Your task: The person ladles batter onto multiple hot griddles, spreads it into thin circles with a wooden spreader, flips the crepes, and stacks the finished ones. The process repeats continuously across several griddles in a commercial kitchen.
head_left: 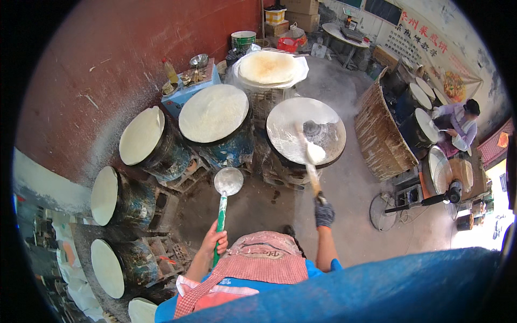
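Observation:
My left hand point(213, 240) is wrapped round the green handle of a ladle point(229, 182), whose round bowl is coated with pale batter. In a dark glove, my right hand point(324, 213) grips a wooden batter spreader point(313, 177) that reaches over the round griddle point(336, 141) in front of me. A white lump of batter point(315, 153) lies at the spreader, near the griddle's front edge. Thin batter covers much of the griddle, leaving a dark patch near its middle. Steam drifts beside it.
Several drum stoves topped with pale round pancakes point(214, 113) curve along my left. Behind the griddle stands a stack of flat pancakes point(267, 67). A blue box point(188, 94) holds a bowl and bottle. To the right are a brown partition point(379, 134), a fan point(455, 191) and a co-worker point(460, 126).

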Motion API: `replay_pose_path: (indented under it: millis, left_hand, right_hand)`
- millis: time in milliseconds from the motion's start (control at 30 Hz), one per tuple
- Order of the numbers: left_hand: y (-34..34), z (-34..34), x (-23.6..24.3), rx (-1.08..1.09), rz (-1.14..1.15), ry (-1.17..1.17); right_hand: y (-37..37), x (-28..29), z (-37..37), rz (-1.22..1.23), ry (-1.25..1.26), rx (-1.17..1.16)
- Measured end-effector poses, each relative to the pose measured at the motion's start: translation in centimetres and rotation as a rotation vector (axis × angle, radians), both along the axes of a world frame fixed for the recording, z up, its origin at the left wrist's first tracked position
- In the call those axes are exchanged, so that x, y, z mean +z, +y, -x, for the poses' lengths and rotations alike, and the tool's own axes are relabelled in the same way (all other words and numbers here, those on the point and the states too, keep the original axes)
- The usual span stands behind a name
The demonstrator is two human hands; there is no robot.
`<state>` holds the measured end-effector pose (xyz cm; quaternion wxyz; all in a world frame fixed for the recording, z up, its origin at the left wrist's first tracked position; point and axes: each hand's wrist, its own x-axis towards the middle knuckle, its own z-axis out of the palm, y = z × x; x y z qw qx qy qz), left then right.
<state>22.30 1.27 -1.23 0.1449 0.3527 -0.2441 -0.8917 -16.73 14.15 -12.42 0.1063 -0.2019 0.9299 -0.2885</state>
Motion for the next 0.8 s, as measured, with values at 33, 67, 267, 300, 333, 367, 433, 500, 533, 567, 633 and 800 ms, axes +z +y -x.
replay_pose_path:
  millis: [33, 67, 267, 300, 333, 367, 433, 500, 533, 567, 633, 800]
  left_hand:
    - [0.1, 0.2, 0.1, -0.001, -0.01, 0.009]
    - [0.3, 0.5, 0.1, 0.021, -0.026, 0.028]
    - [0.8, 3.5, -0.1, 0.013, -0.058, 0.005]
    - [0.8, 3.8, 0.0, 0.015, -0.055, 0.018]
    - [0.6, 4.1, 0.0, 0.016, -0.042, -0.004]
    - [0.7, 4.4, 0.1, 0.009, -0.022, -0.024]
    - [0.7, 4.9, 0.0, 0.002, -0.019, -0.127]
    - [0.6, 5.6, -0.2, -0.009, -0.028, -0.094]
    - [0.6, 6.1, -0.3, -0.021, -0.024, -0.083]
    - [0.5, 6.5, -0.4, -0.014, -0.055, -0.085]
    - [0.3, 7.2, -0.5, -0.019, -0.072, -0.018]
    - [-0.3, 8.9, -0.4, -0.049, -0.015, -0.143]
  right_hand:
    - [0.5, 0.0, 0.3, -0.002, -0.025, -0.089]
    - [1.0, 0.0, 0.9, -0.017, -0.016, -0.205]
    - [1.2, -0.7, 2.3, 0.165, 0.131, 0.156]
    - [1.1, -0.5, 2.7, 0.071, 0.054, 0.224]
    - [1.1, -0.3, 3.2, 0.016, 0.09, 0.104]
    - [1.2, 0.0, 3.8, -0.133, 0.02, 0.013]
    - [1.9, 0.9, 4.5, -0.023, 0.048, -0.007]
    - [2.7, 1.5, 4.7, 0.133, 0.139, 0.015]
    - [2.9, 1.7, 4.7, 0.32, 0.275, 0.074]
    - [3.3, 1.7, 4.8, 0.189, 0.222, 0.097]
    - [3.1, 1.4, 5.2, 0.041, 0.164, 0.181]
    - [2.1, 0.1, 8.4, -0.062, -0.071, -0.044]
